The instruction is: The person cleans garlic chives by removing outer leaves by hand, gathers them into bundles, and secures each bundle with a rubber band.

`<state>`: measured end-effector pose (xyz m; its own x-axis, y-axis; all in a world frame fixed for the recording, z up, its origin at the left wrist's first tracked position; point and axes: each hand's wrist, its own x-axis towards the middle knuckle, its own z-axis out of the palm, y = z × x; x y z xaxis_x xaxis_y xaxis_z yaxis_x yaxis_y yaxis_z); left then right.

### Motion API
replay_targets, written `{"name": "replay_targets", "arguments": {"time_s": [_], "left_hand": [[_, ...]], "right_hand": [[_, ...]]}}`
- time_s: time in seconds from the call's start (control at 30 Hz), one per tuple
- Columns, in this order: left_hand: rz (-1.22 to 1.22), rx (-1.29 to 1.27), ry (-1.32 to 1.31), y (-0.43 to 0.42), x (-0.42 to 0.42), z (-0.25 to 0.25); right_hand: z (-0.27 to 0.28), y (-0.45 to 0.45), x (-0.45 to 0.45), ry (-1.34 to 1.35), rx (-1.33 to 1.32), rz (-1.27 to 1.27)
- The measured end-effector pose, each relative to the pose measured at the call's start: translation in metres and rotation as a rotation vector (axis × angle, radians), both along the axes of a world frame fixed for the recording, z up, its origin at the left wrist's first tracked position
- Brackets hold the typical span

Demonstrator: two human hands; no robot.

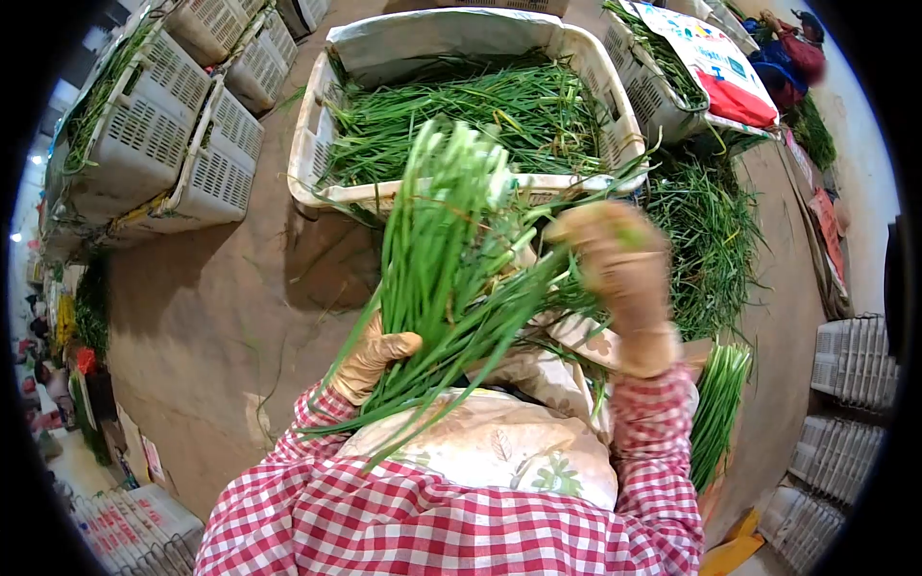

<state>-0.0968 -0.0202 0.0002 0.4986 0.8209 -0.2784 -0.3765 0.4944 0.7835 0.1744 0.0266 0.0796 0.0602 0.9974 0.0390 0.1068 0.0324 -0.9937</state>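
My left hand (376, 358), in a tan glove, is wrapped round the lower part of a bunch of long green stalks (432, 240). The pale ends of the bunch point up and away, over the near rim of a white crate (317, 197). Loose green leaves (509, 106) fill the crate. To the right of the bunch is my right hand (615, 254), also gloved and smeared by motion, close to some stray leaves. What its fingers hold, if anything, cannot be made out. A patterned cloth (480, 442) covers my lap.
A leafy heap (706, 240) lies on the floor at right, with a neat bundle (720, 403) nearer me. Stacked crates (154, 125) stand at upper left, another crate (653, 91) at upper right. A person (792, 58) is at far upper right.
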Motion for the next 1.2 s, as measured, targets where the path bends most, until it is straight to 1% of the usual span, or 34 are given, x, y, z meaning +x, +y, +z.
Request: {"name": "replay_targets", "arguments": {"time_s": [0.03,0.07,0.1,0.13,0.17,0.2,0.27,0.33,0.37,0.4,0.43,0.47,0.53,0.57,0.6,0.63,0.67,0.7,0.73,0.8,0.83,0.87,0.93,1.0,1.03,1.07,1.1,1.17,1.2], "left_hand": [[0.009,0.100,0.023,-0.001,-0.014,-0.019],[0.023,0.197,0.048,-0.002,-0.028,-0.038],[0.031,0.014,-0.021,-0.007,-0.033,-0.035],[0.040,-0.173,-0.093,-0.011,-0.035,-0.035],[0.089,-0.188,-0.086,-0.012,-0.035,-0.038],[0.090,-0.193,-0.085,-0.014,-0.034,-0.040],[0.118,-0.280,-0.053,-0.016,-0.033,-0.043],[0.137,-0.334,-0.084,-0.013,-0.029,-0.049],[0.106,-0.363,-0.171,-0.011,-0.030,-0.061],[0.076,-0.393,-0.256,-0.010,-0.032,-0.071],[0.080,-0.434,-0.320,-0.008,-0.031,-0.075],[0.078,-0.439,-0.317,-0.008,-0.033,-0.076],[0.101,-0.512,-0.326,-0.007,-0.033,-0.077],[0.101,-0.516,-0.324,-0.009,-0.032,-0.076],[0.085,-0.478,-0.402,-0.013,-0.031,-0.075],[0.066,-0.437,-0.478,-0.016,-0.031,-0.072],[0.048,-0.394,-0.556,-0.019,-0.031,-0.072],[-0.067,-0.339,-0.600,-0.022,-0.034,-0.071],[-0.121,-0.388,-0.540,-0.022,-0.040,-0.068],[-0.060,-0.305,-0.291,-0.024,-0.043,-0.064],[-0.071,-0.275,-0.308,-0.020,-0.036,-0.055],[-0.077,-0.196,-0.275,-0.019,-0.030,-0.043],[-0.107,-0.039,-0.243,-0.019,-0.037,-0.058],[-0.195,-0.127,-0.228,-0.023,-0.053,-0.062],[-0.162,-0.046,-0.153,-0.027,-0.051,-0.063],[-0.132,0.035,-0.081,-0.030,-0.047,-0.064],[-0.092,0.103,-0.020,-0.032,-0.041,-0.058],[-0.103,0.109,-0.050,-0.029,-0.037,-0.056],[-0.114,0.110,-0.075,-0.029,-0.036,-0.054]], "right_hand": [[0.001,0.003,0.029,0.134,0.115,-0.056],[0.010,0.001,0.053,-0.023,0.199,-0.190],[0.011,-0.003,0.080,-0.116,0.291,-0.302],[0.022,-0.014,0.103,-0.018,0.217,-0.305],[0.036,-0.017,0.111,-0.048,0.276,-0.385],[0.033,-0.019,0.131,-0.095,0.313,-0.570],[0.031,-0.019,0.147,-0.147,0.344,-0.760],[0.032,-0.014,0.152,-0.541,0.768,-0.804],[0.016,-0.024,0.170,-0.421,0.690,-0.677],[-0.010,-0.026,0.179,-0.840,0.523,-0.706],[-0.015,-0.024,0.165,-0.811,0.406,-0.559],[-0.021,-0.021,0.150,-0.783,0.283,-0.421],[-0.017,-0.009,0.075,-0.454,0.214,-0.084],[-0.029,-0.008,0.057,-0.469,0.012,-0.087],[-0.043,-0.006,0.047,-0.463,0.033,-0.017],[-0.037,-0.006,0.036,-0.300,-0.125,0.019],[-0.046,-0.003,0.032,-0.197,-0.204,-0.009],[-0.043,0.000,0.028,-0.205,-0.158,-0.013],[-0.038,0.004,0.026,-0.214,-0.107,-0.018],[-0.030,0.014,0.029,-0.019,-0.249,0.198],[-0.025,0.019,0.030,0.066,-0.332,0.296],[-0.021,0.022,0.029,0.282,-0.425,0.464],[-0.013,0.022,0.019,0.246,-0.353,0.655],[0.002,0.019,0.016,0.220,-0.508,0.758],[0.004,0.017,0.011,0.358,-0.483,0.763],[-0.001,0.020,0.009,0.356,-0.482,0.768],[-0.009,0.025,0.007,-0.042,-0.406,0.798],[-0.019,0.024,0.009,-0.481,-0.330,0.634],[-0.021,0.023,0.008,-0.576,-0.530,0.524]]}}
